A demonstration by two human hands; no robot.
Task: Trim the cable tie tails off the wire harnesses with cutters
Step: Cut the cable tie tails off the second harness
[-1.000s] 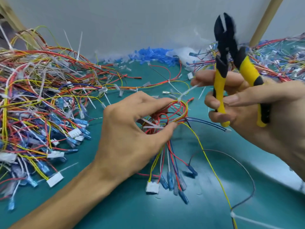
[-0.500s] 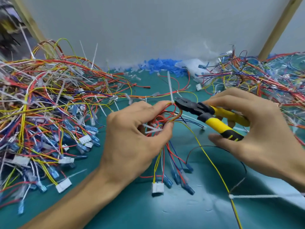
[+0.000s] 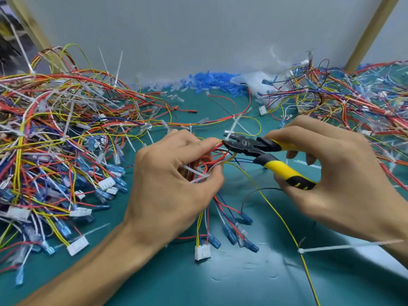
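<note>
In the middle of the frame the left hand [image 3: 174,186] pinches a wire harness [image 3: 204,161] between thumb and curled fingers, above the teal counter [image 3: 242,283]. The right hand [image 3: 335,173], centre right, is wrapped round the yellow-and-black cutters [image 3: 247,146], whose black nose meets a white cable tie tail [image 3: 234,125] just beside the left fingertips. A harness heap [image 3: 55,140] fills the left of the frame.

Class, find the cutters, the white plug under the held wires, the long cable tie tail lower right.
cutters [image 3: 245,144]: head view, black pivot.
white plug [image 3: 202,252]: head view, front face.
cable tie tail [image 3: 353,245]: head view, middle.
</note>
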